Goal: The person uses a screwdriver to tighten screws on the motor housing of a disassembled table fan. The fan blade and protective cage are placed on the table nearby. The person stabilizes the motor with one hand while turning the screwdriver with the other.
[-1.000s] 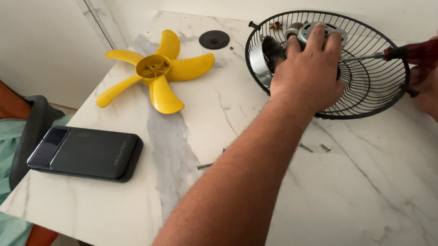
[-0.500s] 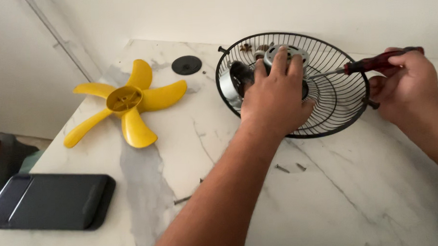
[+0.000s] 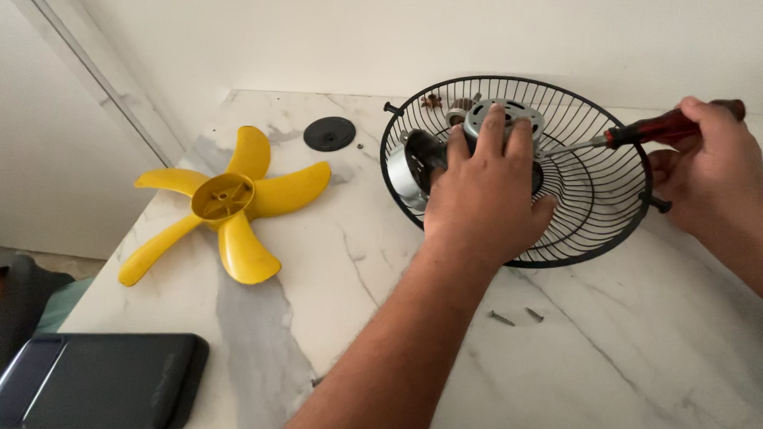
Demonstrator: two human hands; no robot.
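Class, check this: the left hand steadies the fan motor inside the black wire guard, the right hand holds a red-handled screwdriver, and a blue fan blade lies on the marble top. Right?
Not quite. The fan blade is yellow, not blue, as the head view shows. The rest stands: the left hand steadies the motor inside the black wire guard, and the right hand holds the red-handled screwdriver.

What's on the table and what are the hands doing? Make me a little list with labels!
left hand: the left hand grips the metal fan motor inside the black wire fan guard
right hand: the right hand holds a red-handled screwdriver, tip toward the motor
table: white marble table
loose parts: yellow fan blade, black round cap, two small screws
near edge: dark flat case at the front left corner
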